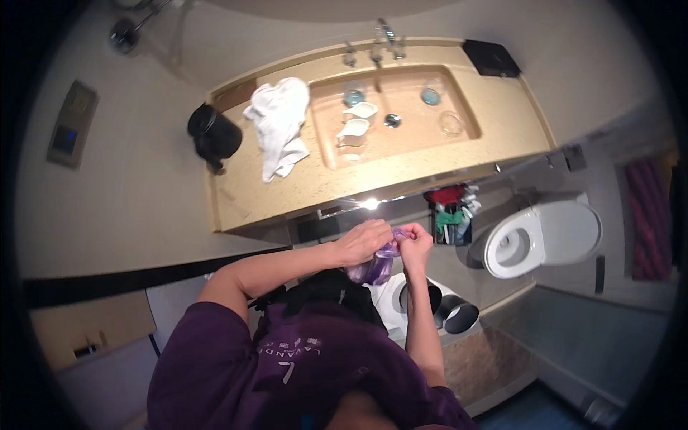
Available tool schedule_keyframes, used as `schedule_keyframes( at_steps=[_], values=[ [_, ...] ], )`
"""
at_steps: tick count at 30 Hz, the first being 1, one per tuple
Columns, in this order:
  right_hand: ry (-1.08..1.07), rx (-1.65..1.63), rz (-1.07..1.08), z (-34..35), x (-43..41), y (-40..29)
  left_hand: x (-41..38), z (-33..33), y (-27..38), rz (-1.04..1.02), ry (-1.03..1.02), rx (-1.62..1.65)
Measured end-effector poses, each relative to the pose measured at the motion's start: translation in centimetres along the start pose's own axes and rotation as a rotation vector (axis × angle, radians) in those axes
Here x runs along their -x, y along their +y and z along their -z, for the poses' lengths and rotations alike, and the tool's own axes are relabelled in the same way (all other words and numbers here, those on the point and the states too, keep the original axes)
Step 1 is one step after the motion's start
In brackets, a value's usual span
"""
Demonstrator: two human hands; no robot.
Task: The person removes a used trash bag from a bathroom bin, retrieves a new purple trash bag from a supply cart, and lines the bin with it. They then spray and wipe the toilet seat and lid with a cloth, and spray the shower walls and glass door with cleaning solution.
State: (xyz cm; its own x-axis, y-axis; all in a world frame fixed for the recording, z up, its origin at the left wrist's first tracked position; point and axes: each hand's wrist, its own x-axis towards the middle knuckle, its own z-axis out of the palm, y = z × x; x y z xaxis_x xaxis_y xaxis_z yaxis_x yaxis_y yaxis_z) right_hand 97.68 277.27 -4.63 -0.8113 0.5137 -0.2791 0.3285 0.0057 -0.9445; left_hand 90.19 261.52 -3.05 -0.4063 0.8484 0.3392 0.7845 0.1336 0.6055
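Both hands meet in front of my body, below the front edge of the sink counter. My left hand point(366, 242) pinches one side of a thin purple plastic bag point(373, 270). On its other side my right hand point(415, 246) grips the bag's gathered top between thumb and fingers. The bag hangs crumpled between and under the hands; its contents cannot be told. On the counter point(258, 201) lie a crumpled white towel point(279, 123) and a black electric kettle point(215, 134). White cups point(355, 132) and clear glasses point(431, 92) sit in the basin point(395, 150).
A caddy with cloths and bottles point(453, 215) stands beyond my right hand, left of an open toilet point(516, 244). Two black bins point(458, 314) and white cloth or paper point(391, 309) are beside my right forearm. A metal rail point(344, 208) runs along the counter front. A black box point(491, 58) sits at its back right.
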Motion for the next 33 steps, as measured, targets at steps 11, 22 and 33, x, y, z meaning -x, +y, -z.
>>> schedule_keyframes(
  at_steps=[11,22,33],
  values=[
    [-0.661,-0.022,0.077,-5.6,2.7,1.2,8.9,4.6,5.2,0.124,0.218,0.052],
    [-0.784,0.219,0.472,-20.7,9.1,-1.8,29.4,10.8,10.9,0.759,0.327,-0.049],
    [-0.28,1.227,0.593,-41.1,10.2,2.1,57.9,10.5,22.3,1.644,0.757,-0.128]
  ],
)
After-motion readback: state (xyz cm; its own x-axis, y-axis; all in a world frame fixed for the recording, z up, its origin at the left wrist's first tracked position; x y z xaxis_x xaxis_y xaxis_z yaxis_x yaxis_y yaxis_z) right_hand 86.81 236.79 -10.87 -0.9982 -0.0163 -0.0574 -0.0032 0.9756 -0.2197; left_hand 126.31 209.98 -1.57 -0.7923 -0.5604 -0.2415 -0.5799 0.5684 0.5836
